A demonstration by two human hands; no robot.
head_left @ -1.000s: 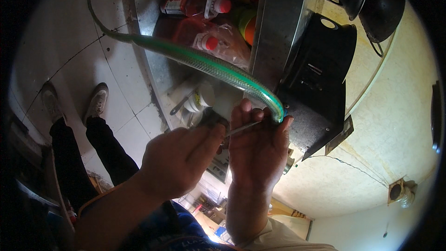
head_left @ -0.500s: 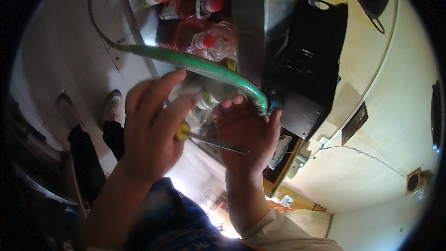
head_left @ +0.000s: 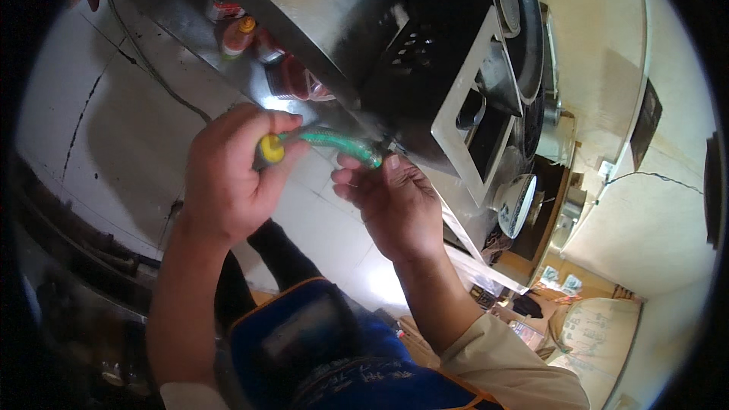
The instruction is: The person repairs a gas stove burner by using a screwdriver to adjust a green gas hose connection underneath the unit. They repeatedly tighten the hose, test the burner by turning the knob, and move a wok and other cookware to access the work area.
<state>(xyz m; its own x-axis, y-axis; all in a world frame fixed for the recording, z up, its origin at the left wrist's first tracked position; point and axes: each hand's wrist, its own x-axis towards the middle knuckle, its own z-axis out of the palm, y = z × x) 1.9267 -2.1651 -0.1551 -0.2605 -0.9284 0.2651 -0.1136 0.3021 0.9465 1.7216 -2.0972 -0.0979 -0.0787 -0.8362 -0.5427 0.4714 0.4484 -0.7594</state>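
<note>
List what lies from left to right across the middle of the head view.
White tiled floor → left hand on a yellow-capped tool handle → green hose → right hand → black stove → patterned bowl → cream wall.

steel counter (head_left: 319,23) | bottles (head_left: 237,36) on lower shelf | black stove (head_left: 448,53) on top
</note>
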